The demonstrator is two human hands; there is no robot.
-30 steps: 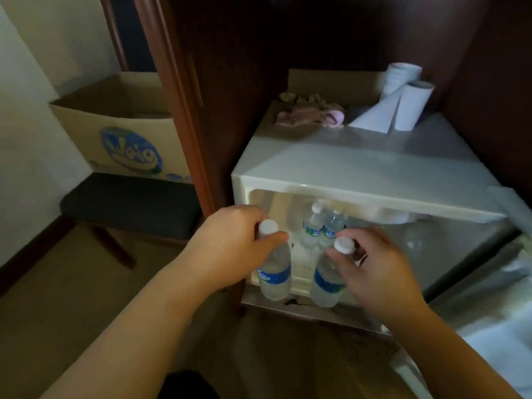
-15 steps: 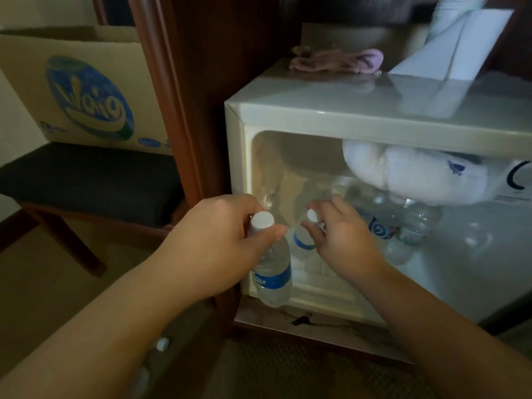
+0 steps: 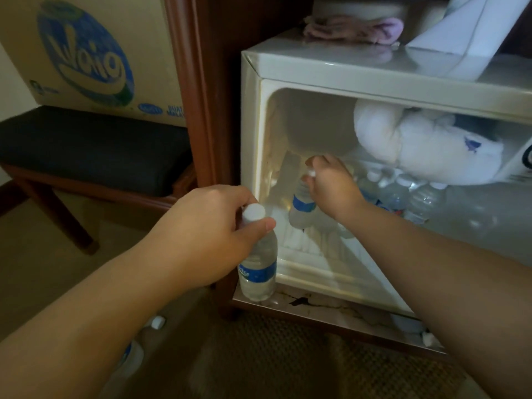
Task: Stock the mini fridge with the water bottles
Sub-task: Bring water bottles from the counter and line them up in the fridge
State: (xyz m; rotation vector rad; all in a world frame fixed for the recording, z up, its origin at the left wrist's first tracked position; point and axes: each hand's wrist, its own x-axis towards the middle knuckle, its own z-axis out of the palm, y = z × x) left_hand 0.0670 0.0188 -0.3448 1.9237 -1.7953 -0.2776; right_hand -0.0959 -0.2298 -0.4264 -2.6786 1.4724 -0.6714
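Loose bottles on floor: nearest to the viewer, lying below the left forearm; blurred, count uncertain; a white cap shows just beyond them.
Left hand: outside the fridge, at its lower left corner; thumb and fingers curled round the neck of the front bottle, just under the cap.
Front bottle: hangs upright from the left hand, cap up, long axis vertical; its base lies level with the front lip of the fridge opening, not yet inside.
Mini fridge: door open, cavity facing the viewer; the free floor space lies at the cavity's left, directly beyond the front bottle.
Right hand: reaches deeper, inside the cavity; fingers pinch the cap end of the inner bottle.
Inner bottle: inside at the left, tilted, cap leaning right and away; whether its base rests on the fridge floor cannot be told.
Stocked bottles: standing upright at the back right, caps up.
White bundle: fills the upper right of the cavity, above the stocked bottles.
Deciding relation: the left hand is nearer the opening's edge; its bottle probably needs only a short forward carry, kept upright, to land beside the inner bottle.
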